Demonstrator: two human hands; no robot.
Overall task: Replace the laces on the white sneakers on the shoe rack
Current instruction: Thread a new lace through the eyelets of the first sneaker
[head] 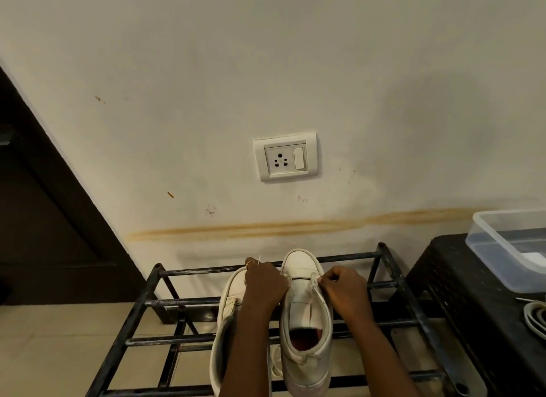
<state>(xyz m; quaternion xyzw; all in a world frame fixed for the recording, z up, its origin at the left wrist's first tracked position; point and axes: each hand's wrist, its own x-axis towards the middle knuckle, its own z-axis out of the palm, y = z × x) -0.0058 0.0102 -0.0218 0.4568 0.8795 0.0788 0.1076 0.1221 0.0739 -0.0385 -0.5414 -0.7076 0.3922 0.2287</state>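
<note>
Both forearms come in from the bottom edge, and between them sits the heel of the right-hand sneaker [304, 317]. It stands on the black metal shoe rack [183, 302], toe towards the wall, with its collar gaping, its reddish lining showing and its tongue lying bare. No lace crosses the tongue anywhere I can see, so the old lace looks to be out of this shoe and the new one barely started. The left-hand sneaker [232, 296] lies just beside it, largely hidden under the left forearm, and I cannot tell whether it is laced. Further up, the left hand [266, 283] is curled over the gap between the two shoes, and a thin white lace [259, 259] tip pokes up from its far side, so it seems to be pinching that end. The right hand [344, 287] is curled too, its fingertips nipping the eyelet edge of the right-hand sneaker near the toe. Whether the other lace end is also held there is too small to make out. My judgement is that threading is at the first eyelets, with nearly all the lacing still to do. Off to the right, a dark table [461, 278] carries a clear plastic tub [502, 249] and a coil of white cord [536, 318], possibly spare laces. Beyond the rack rises the wall [266, 56], with a brown streak [295, 226] and a socket plate [286, 157].
</note>
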